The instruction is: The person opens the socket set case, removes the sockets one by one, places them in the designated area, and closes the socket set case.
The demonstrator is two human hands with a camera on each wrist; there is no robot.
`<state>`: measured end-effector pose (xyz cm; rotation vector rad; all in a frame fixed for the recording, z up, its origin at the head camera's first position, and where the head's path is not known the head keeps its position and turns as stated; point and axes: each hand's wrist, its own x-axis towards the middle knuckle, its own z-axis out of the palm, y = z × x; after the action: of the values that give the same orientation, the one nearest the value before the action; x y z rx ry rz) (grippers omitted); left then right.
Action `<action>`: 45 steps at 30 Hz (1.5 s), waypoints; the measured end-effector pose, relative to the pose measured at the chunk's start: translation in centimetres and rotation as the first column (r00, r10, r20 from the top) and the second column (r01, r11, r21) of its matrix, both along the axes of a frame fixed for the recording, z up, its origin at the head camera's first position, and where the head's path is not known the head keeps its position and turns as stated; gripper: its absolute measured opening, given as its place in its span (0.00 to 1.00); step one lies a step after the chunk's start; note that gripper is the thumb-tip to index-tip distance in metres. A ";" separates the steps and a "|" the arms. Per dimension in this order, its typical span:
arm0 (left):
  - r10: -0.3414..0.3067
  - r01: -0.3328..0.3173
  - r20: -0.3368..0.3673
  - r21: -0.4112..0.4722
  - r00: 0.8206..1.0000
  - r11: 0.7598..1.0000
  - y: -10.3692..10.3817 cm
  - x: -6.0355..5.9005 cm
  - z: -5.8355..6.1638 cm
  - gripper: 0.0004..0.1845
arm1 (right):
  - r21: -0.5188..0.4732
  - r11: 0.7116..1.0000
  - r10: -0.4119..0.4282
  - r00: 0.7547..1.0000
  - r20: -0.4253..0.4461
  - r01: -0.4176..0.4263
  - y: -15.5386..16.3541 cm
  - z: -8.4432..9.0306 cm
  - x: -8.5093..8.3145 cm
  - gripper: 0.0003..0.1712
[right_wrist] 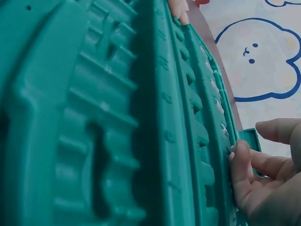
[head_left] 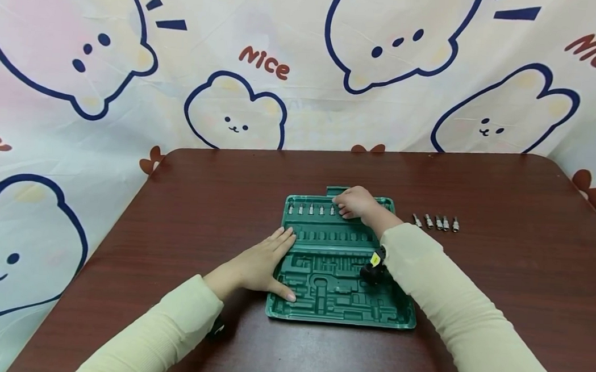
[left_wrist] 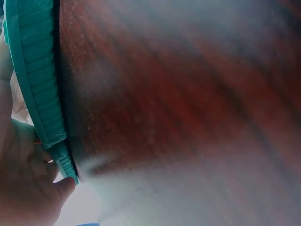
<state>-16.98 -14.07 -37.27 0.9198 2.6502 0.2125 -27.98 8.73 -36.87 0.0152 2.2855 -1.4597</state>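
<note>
A green moulded tool case [head_left: 341,319] lies open on the table. Several small silver socket bits [head_left: 311,209] stand in a row in its far slots. My left hand [head_left: 259,263] rests along the case's left edge, fingers straight and thumb spread over the near half; in the left wrist view its palm [left_wrist: 23,183] is beside the case's ribbed side. My right hand [head_left: 358,204] reaches over the far edge. In the right wrist view, one fingertip [right_wrist: 241,148] touches the row by the last seated bit, while another finger [right_wrist: 277,129] is raised apart.
Several more silver bits [head_left: 439,222] lie loose on the brown table [head_left: 503,267], right of the case. A green latch tab [head_left: 336,190] sticks out from the case's far edge. A patterned cloth [head_left: 312,113] hangs behind the table.
</note>
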 end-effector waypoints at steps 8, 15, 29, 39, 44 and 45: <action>0.011 -0.011 0.006 -0.008 1.000 1.000 0.1 -0.1 0.1 0.62 | 0.085 0.996 0.022 0.999 -0.024 -0.020 -0.7 0.0 -0.3 0.12; 0.017 -0.016 0.022 -0.009 1.000 1.000 0.2 -0.1 0.2 0.62 | 0.065 0.996 0.068 0.998 -0.004 -0.067 -0.4 0.0 -0.2 0.13; -0.001 0.001 0.017 0.009 1.000 1.000 0.2 0.0 0.2 0.62 | -0.044 0.998 0.047 0.998 0.034 -0.046 0.0 -0.4 -0.2 0.10; 0.002 -0.002 0.005 -0.027 1.000 1.000 0.0 0.0 0.2 0.62 | -0.015 1.000 -0.025 1.000 -0.006 0.024 -0.7 -0.6 0.0 0.10; 0.001 -0.001 0.014 -0.040 1.000 0.999 0.0 -0.1 0.1 0.62 | -0.038 0.997 -0.067 0.997 -0.023 0.066 -0.8 -0.8 0.3 0.10; 0.000 0.001 0.014 -0.039 1.000 0.999 0.1 -0.1 0.1 0.62 | -0.042 0.996 -0.074 0.997 -0.026 0.073 -0.8 -0.9 0.3 0.10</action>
<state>-17.11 -14.01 -37.16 0.9034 2.6320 0.1651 -27.68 7.96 -37.77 0.0687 2.2986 -1.5527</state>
